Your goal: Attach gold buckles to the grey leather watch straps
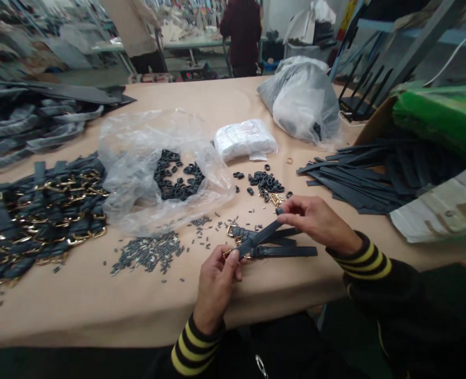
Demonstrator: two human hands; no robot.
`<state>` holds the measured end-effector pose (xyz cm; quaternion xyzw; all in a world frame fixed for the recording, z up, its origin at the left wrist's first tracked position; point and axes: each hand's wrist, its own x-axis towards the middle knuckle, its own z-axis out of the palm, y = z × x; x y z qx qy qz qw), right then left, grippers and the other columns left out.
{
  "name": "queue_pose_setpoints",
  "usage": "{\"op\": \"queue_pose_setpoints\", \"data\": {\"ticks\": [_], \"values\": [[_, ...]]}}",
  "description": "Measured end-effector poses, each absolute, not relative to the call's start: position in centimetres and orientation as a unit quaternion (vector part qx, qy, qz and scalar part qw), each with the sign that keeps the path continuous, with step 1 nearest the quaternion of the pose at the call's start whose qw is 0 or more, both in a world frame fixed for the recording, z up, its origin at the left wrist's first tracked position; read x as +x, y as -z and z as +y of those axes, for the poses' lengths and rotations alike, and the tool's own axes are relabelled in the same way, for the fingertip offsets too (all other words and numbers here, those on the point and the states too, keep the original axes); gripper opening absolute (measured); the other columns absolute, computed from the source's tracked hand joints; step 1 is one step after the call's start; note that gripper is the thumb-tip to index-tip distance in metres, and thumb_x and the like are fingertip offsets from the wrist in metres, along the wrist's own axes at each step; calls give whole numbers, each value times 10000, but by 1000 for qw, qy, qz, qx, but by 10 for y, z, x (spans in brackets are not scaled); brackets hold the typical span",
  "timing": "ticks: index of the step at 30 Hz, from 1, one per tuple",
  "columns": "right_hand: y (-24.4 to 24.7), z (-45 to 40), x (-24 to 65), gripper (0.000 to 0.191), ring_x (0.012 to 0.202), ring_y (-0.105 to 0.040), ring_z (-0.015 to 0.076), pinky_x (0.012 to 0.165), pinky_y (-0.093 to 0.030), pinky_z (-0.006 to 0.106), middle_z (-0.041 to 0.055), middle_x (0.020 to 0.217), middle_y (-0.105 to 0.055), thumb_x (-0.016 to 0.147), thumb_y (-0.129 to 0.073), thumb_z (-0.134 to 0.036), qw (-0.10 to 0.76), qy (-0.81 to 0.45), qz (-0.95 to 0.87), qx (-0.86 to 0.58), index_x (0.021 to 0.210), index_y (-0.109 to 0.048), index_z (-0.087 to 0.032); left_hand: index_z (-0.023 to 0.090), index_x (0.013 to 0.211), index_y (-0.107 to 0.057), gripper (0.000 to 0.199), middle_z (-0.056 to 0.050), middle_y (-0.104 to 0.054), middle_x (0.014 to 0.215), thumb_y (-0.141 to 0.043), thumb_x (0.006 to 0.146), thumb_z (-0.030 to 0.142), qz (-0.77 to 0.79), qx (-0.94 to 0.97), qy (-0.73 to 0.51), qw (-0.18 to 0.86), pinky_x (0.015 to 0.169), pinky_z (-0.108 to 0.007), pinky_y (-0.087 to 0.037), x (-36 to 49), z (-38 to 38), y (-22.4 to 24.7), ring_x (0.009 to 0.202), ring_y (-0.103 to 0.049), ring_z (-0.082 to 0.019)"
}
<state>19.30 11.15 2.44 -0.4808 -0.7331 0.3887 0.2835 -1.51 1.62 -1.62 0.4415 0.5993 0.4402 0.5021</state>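
A dark strap (265, 235) with a gold buckle runs slantwise between my two hands, over the near part of the table. My left hand (219, 279) pinches its buckle end, thumb on top. At the far end, the fingers of my right hand (314, 218) close on the strap tip, where a small dark loop (279, 210) shows. Beneath it lie several similar straps (296, 251) with gold buckles. Beyond my right hand sits a pile of dark loops (267, 181) beside a few small gold pieces (276, 199).
Small dark bits (151, 251) are heaped left of my hands. A clear plastic bag (130, 184) holds more loops. Buckled straps (47, 210) pile up at left, plain strips (359, 176) at right. A white packet (245, 139) and a full bag (304, 100) stand farther back; two people are beyond.
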Motion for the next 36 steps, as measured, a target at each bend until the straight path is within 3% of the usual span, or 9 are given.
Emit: {"op": "queue_pose_setpoints", "data": {"ticks": [3, 15, 22, 31, 36], "values": [[-16, 73, 178, 135, 539, -488, 98, 529, -390, 218, -19, 607, -526, 787, -537, -264, 253, -488, -692, -467, 715, -563, -152, 152, 795, -532, 198, 13, -594, 635, -511, 804, 348, 597, 445, -447, 495, 495, -206, -393, -9, 15, 16, 472, -479, -79], [6, 39, 159, 128, 611, -541, 112, 609, -458, 244, 5, 651, -575, 763, -573, -247, 339, -583, -577, -460, 689, -549, -146, 168, 803, -517, 123, 37, -534, 609, -490, 823, 286, 603, 528, -428, 418, 545, -214, -410, 7, 0, 7, 521, -495, -87], [9, 29, 160, 161, 619, -567, 109, 601, -478, 246, -13, 699, -580, 694, -656, -224, 381, -624, -527, -432, 811, -570, -156, 168, 771, -514, 143, 38, -517, 612, -484, 833, 294, 567, 571, -382, 454, 542, -207, -392, 4, -3, 4, 538, -478, -86], [0, 26, 159, 84, 618, -575, 107, 589, -468, 223, 0, 723, -594, 718, -638, -202, 371, -570, -591, -434, 788, -637, -155, 163, 795, -540, 267, 25, -532, 579, -334, 893, 302, 583, 571, -394, 423, 549, -223, -402, 21, -10, 6, 520, -508, -99], [-5, 27, 158, 67, 640, -586, 118, 600, -452, 216, 2, 703, -641, 741, -616, -189, 334, -495, -658, -460, 790, -648, -156, 167, 927, -543, 200, -1, -604, 728, -542, 793, 315, 576, 596, -365, 424, 607, -227, -426, 14, -11, 5, 648, -562, -123]]}}
